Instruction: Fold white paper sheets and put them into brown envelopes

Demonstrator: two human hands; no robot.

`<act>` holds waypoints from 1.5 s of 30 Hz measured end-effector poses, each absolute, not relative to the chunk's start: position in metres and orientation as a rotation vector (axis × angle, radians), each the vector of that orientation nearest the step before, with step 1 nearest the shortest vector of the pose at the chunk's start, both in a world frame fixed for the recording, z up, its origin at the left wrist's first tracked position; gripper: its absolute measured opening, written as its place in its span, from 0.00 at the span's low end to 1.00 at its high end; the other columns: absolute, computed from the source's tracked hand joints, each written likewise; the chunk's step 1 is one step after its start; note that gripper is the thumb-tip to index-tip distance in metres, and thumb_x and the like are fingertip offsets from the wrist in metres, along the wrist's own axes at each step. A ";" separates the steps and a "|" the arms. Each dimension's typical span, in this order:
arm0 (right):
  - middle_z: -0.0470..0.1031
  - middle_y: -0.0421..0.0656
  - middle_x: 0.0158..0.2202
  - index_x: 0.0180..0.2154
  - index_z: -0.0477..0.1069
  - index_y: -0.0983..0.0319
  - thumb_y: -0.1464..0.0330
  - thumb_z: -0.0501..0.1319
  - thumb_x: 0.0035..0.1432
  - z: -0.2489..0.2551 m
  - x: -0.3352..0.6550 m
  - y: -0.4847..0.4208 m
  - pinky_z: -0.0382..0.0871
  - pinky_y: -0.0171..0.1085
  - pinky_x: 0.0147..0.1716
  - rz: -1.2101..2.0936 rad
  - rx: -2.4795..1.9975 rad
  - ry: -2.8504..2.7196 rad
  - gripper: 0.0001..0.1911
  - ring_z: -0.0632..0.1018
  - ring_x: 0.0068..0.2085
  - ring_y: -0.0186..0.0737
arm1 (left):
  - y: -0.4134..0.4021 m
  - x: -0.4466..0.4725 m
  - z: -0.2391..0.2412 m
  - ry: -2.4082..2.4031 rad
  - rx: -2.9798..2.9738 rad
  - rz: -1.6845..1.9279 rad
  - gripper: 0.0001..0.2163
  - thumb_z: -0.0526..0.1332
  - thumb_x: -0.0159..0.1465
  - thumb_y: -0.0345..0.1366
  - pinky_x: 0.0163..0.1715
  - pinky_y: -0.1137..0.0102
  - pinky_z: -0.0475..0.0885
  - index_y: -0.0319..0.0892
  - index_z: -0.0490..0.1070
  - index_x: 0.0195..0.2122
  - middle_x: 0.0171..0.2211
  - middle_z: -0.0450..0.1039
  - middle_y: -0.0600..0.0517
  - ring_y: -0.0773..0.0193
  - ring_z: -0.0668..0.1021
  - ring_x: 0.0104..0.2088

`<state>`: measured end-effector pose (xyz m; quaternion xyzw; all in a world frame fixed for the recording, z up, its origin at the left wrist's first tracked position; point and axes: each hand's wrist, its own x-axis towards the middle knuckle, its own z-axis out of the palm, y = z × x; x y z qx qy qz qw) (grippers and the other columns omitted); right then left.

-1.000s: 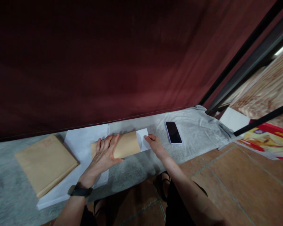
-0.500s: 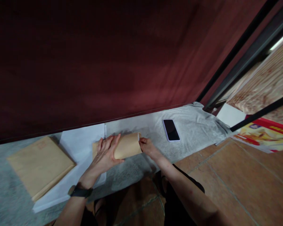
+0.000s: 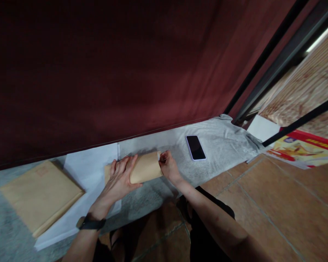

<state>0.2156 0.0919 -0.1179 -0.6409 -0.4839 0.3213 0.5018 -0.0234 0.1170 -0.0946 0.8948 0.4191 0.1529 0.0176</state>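
Note:
A brown paper envelope [image 3: 146,168] lies on the grey cloth in front of me, bulging slightly in the middle. My left hand [image 3: 122,175] spans its left part, with fingers over the top and far side and the thumb along the near edge, holding it. At the right end, my right hand [image 3: 168,167] has its fingers curled in a pinch at the envelope's opening, where a pale strip shows. What exactly sits between those fingertips is hidden. White paper sheets [image 3: 89,167] lie left of my left hand. On them rests a stack of brown envelopes [image 3: 45,193].
A phone [image 3: 196,147] lies on the grey cloth [image 3: 224,145], right of my right hand. Behind the cloth rises a dark red panel [image 3: 142,91]. A black bar [image 3: 300,122] crosses at the right, near a red and yellow printed box [image 3: 303,149] above the tiled floor [image 3: 284,189].
My right hand has turned and lifted slightly at the envelope's opening, its fingers now curled higher. My left hand keeps its place on the envelope. The view has shifted a little.

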 end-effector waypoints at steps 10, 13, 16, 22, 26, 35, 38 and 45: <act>0.75 0.36 0.24 0.29 0.73 0.62 0.70 0.63 0.47 -0.115 0.221 0.098 0.66 0.32 0.27 1.219 -1.324 -0.873 0.04 0.74 0.27 0.35 | 0.120 -0.023 -0.095 1.236 2.792 0.538 0.51 0.67 0.58 0.54 0.69 0.41 0.43 0.45 0.39 0.75 0.70 0.55 0.36 0.38 0.59 0.70; 0.72 0.36 0.21 0.27 0.72 0.61 0.69 0.65 0.45 -0.111 0.226 0.100 0.65 0.32 0.26 1.214 -1.290 -0.757 0.04 0.73 0.25 0.34 | 0.119 -0.020 -0.093 1.248 2.756 0.633 0.47 0.65 0.60 0.56 0.69 0.40 0.40 0.48 0.42 0.74 0.73 0.49 0.38 0.37 0.54 0.72; 0.72 0.35 0.22 0.27 0.71 0.59 0.68 0.65 0.45 -0.107 0.232 0.103 0.66 0.33 0.27 1.186 -1.275 -0.648 0.04 0.73 0.26 0.35 | 0.115 -0.010 -0.089 1.419 2.558 0.870 0.42 0.63 0.63 0.55 0.69 0.40 0.42 0.48 0.48 0.73 0.73 0.49 0.38 0.38 0.52 0.72; 0.76 0.36 0.26 0.30 0.70 0.59 0.72 0.62 0.42 -0.105 0.229 0.102 0.67 0.33 0.29 1.165 -1.112 -0.355 0.08 0.75 0.28 0.36 | 0.099 0.028 -0.093 1.507 1.351 1.219 0.34 0.67 0.61 0.50 0.57 0.50 0.72 0.42 0.61 0.65 0.58 0.69 0.38 0.46 0.74 0.59; 0.77 0.36 0.28 0.31 0.70 0.59 0.72 0.62 0.42 -0.108 0.215 0.095 0.69 0.33 0.30 1.191 -1.092 -0.356 0.09 0.76 0.29 0.35 | 0.086 0.051 -0.097 1.067 0.720 0.892 0.16 0.68 0.62 0.42 0.48 0.57 0.79 0.40 0.71 0.46 0.40 0.79 0.44 0.53 0.84 0.43; 0.78 0.37 0.28 0.33 0.74 0.60 0.67 0.66 0.39 -0.096 0.209 0.084 0.71 0.33 0.25 1.305 -1.062 -0.548 0.13 0.75 0.26 0.35 | 0.094 0.069 -0.094 1.037 0.528 0.903 0.10 0.64 0.60 0.24 0.30 0.72 0.79 0.40 0.73 0.42 0.35 0.82 0.50 0.63 0.84 0.32; 0.78 0.37 0.28 0.31 0.73 0.59 0.65 0.67 0.39 -0.094 0.220 0.085 0.73 0.34 0.27 1.311 -1.165 -0.600 0.12 0.76 0.28 0.36 | 0.102 0.065 -0.094 1.065 0.601 0.912 0.09 0.66 0.58 0.26 0.25 0.75 0.75 0.40 0.73 0.39 0.32 0.81 0.51 0.64 0.83 0.28; 0.73 0.34 0.24 0.31 0.71 0.58 0.64 0.66 0.41 -0.106 0.240 0.085 0.71 0.34 0.26 1.325 -1.316 -0.728 0.11 0.74 0.25 0.34 | 0.110 0.046 -0.096 1.219 0.766 0.823 0.13 0.72 0.53 0.30 0.18 0.78 0.66 0.41 0.70 0.36 0.29 0.77 0.56 0.69 0.78 0.20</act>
